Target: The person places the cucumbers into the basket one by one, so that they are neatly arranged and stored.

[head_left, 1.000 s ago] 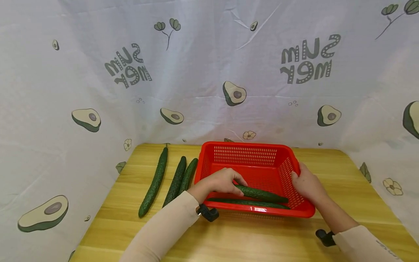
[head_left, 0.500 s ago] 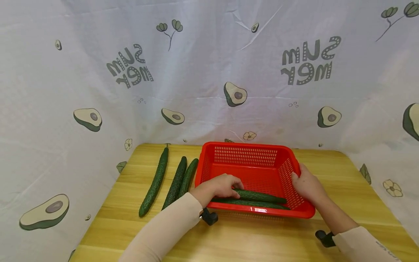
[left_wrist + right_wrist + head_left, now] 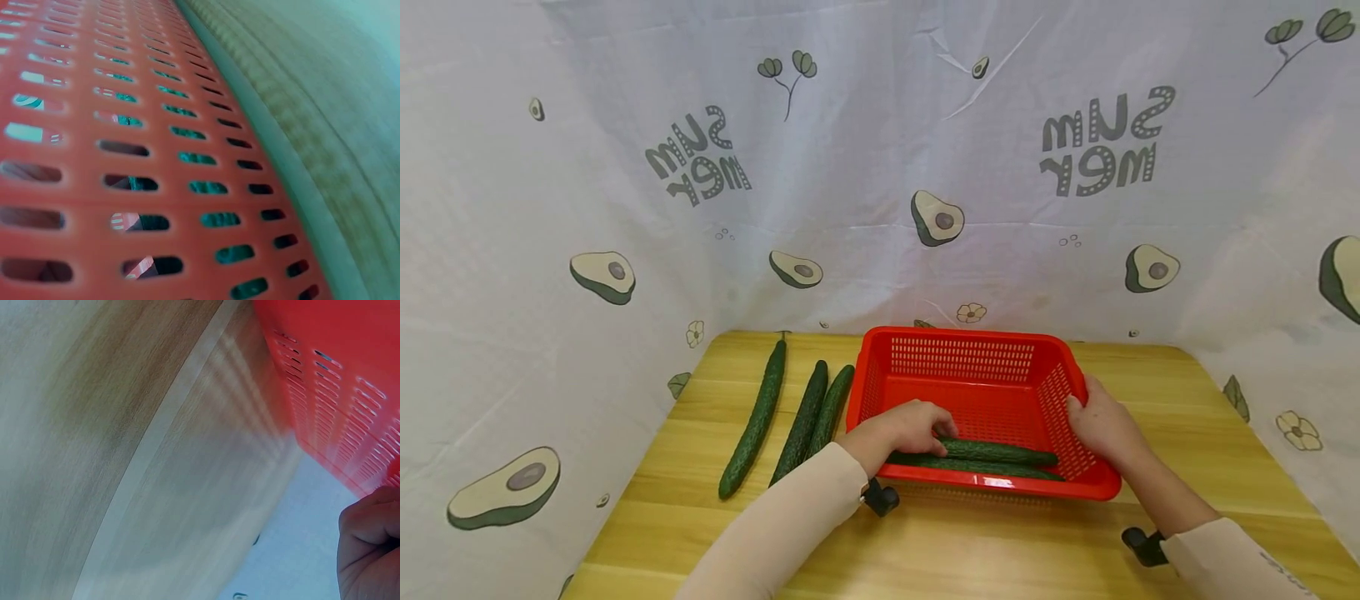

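A red plastic basket (image 3: 977, 335) with slotted sides sits on the wooden table. Along its near wall lie two cucumbers side by side, the upper one (image 3: 1000, 452) and the lower one (image 3: 1000, 469). My left hand (image 3: 916, 427) reaches over the near-left rim, its curled fingers gripping the left end of the upper cucumber. At the basket's right rim my right hand (image 3: 1105, 425) holds on, thumb inside. Green skin shows through slots of the basket wall (image 3: 81, 194) in the left wrist view. Part of my right hand (image 3: 369, 544) appears low in the right wrist view, beside the basket (image 3: 337, 337).
Left of the basket, three more cucumbers lie on the wooden table (image 3: 662, 517): a long one (image 3: 756, 421), a middle one (image 3: 805, 417) and one close to the basket (image 3: 831, 408). A printed cloth (image 3: 865, 150) hangs behind and around the table.
My left hand has lowered the upper cucumber beside the other one near the basket's near wall, then stayed almost still. My right hand keeps its place on the rim.
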A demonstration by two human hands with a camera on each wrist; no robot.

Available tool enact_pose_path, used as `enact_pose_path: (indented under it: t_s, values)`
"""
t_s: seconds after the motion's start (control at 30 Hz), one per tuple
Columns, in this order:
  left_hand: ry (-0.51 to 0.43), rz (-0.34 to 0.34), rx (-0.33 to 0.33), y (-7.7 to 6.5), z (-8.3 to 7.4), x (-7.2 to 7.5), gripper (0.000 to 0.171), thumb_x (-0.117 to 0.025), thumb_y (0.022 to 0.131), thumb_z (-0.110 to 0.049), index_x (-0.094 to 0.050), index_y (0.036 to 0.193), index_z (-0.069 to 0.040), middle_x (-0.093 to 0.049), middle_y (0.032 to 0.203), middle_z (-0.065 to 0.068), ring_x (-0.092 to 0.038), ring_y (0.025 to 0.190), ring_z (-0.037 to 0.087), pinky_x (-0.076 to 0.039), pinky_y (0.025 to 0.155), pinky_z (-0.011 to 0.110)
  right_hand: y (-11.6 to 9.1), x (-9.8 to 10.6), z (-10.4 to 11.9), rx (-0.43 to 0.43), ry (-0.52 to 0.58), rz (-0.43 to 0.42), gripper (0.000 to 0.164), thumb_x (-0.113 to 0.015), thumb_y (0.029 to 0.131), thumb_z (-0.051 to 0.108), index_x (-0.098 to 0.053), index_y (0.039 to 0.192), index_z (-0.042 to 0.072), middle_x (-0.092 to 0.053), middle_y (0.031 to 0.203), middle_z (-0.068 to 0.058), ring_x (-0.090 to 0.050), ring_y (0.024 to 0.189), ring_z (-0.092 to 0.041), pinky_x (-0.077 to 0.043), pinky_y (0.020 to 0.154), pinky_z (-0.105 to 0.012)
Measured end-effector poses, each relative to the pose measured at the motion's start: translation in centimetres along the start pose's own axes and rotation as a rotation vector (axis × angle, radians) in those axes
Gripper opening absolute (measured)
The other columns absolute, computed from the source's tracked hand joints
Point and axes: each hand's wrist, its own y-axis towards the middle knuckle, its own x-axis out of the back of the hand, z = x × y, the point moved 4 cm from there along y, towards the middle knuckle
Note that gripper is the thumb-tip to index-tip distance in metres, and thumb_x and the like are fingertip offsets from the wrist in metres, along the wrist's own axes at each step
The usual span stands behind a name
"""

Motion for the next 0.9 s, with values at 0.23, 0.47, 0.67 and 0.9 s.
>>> enact_pose_path:
  t_s: [0.23, 0.47, 0.67, 0.9]
  values:
    - [-0.017, 0.011, -0.024, 0.00, 0.23, -0.01, 0.029, -0.076, 0.093, -0.015, -0.074, 0.121, -0.022, -0.074, 0.119, -0.007, -0.067, 0.111, 0.007, -0.052, 0.099, 0.023, 0.03, -0.13, 0.05, -0.015, 0.015, 0.006, 0.068, -0.033, 0.109, 0.023, 0.001, 0.160, -0.008, -0.057, 0.111, -0.032, -0.070, 0.073, -0.022, -0.062, 0.059, -0.038]
    - [0.012, 0.011, -0.044, 0.20, 0.14, -0.11, 0.030, -0.075, 0.094, -0.016, -0.073, 0.123, -0.022, -0.074, 0.121, -0.008, -0.066, 0.113, 0.007, -0.051, 0.101, 0.022, 0.12, -0.11, -0.07, -0.005, 0.020, 0.003, 0.067, -0.032, 0.109, 0.023, 0.000, 0.159, -0.009, -0.057, 0.110, -0.032, -0.069, 0.071, -0.021, -0.062, 0.059, -0.039]
    - [-0.059, 0.004, -0.057, 0.11, 0.08, -0.16, 0.032, -0.075, 0.094, -0.018, -0.071, 0.125, -0.020, -0.073, 0.123, -0.007, -0.066, 0.114, 0.007, -0.050, 0.103, 0.023, 0.20, -0.22, -0.11, -0.007, -0.003, 0.003, 0.068, -0.032, 0.109, 0.023, 0.002, 0.159, -0.009, -0.058, 0.112, -0.033, -0.068, 0.069, -0.019, -0.061, 0.058, -0.038]
    - [-0.128, -0.100, -0.138, -0.08, -0.31, 0.74, 0.031, -0.071, 0.098, -0.025, -0.070, 0.128, -0.018, -0.073, 0.121, -0.007, -0.067, 0.108, 0.004, -0.052, 0.098, 0.021, 0.13, -0.13, -0.09, -0.007, -0.001, -0.003, 0.068, -0.031, 0.109, 0.024, 0.002, 0.159, -0.010, -0.057, 0.110, -0.033, -0.068, 0.070, -0.020, -0.061, 0.058, -0.038]
